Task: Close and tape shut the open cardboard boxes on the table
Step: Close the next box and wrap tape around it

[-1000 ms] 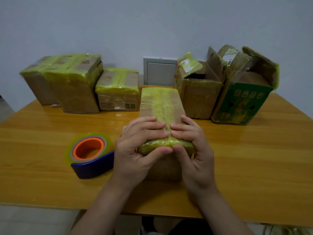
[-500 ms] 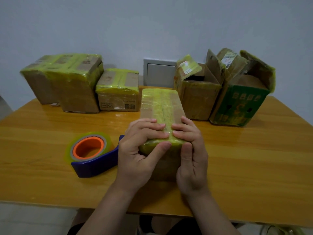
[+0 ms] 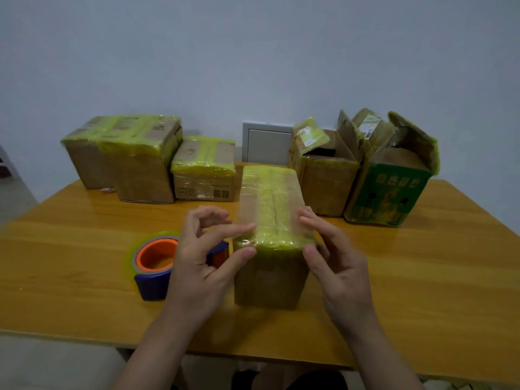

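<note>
Near box (image 3: 270, 249) sits mid-surface (image 3: 70, 263) right in front of me, flaps shut, yellow tape along the seam and over the near edge; I'd call it done bar a last press. Left hand (image 3: 197, 257) and right hand (image 3: 337, 263) flank its near end, fingers loose and part-spread, gripping nothing, tips by the top corners; blurred, so I can't call real contact. Sealed boxes (image 3: 140, 159) back left look finished, three as far as I can count, the leftmost two overlapping. Brown box (image 3: 323, 178) and green box (image 3: 388, 195) back right stand flaps up, both left to do. Tape (image 3: 153, 257) lies just left of the near box, partly behind my left hand; box far sides hidden; insides of the open ones unreadable.
</note>
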Motion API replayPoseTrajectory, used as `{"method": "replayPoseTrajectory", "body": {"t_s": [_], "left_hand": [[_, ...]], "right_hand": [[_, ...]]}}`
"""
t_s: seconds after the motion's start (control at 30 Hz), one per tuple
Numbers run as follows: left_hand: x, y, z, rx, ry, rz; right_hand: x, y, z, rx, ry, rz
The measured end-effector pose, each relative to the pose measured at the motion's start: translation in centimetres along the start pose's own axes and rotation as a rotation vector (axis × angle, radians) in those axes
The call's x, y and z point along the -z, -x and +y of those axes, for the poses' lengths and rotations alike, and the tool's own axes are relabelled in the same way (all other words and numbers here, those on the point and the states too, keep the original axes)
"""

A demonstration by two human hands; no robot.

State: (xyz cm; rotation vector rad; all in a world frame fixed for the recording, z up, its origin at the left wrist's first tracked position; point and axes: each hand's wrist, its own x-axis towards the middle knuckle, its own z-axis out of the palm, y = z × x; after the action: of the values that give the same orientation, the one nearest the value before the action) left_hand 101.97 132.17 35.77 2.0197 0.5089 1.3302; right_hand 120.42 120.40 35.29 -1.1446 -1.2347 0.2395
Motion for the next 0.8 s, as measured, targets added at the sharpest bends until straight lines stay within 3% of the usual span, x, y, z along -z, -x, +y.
{"method": "replayPoseTrajectory", "body": {"t_s": [0.17,0.27,0.57,0.8], "left_hand": [[1.2,-0.1,0.6,-0.031,-0.035,-0.071],[1.6,-1.0,0.8,0.007,-0.035,-0.119],[2.3,-1.6,0.0,0.050,0.042,-0.193],[1.9,-1.9,-0.3,0.057,0.104,-0.139]], "right_hand": [[2.7,-1.4,-1.9,0.065,0.332,-0.119],[2.9,-1.9,-1.9,0.073,0.331,-0.181],[1.4,-0.4,-0.4,0.102,0.292,-0.057],[0.2,-0.6,-0.2,0.111,0.217,-0.033]]}}
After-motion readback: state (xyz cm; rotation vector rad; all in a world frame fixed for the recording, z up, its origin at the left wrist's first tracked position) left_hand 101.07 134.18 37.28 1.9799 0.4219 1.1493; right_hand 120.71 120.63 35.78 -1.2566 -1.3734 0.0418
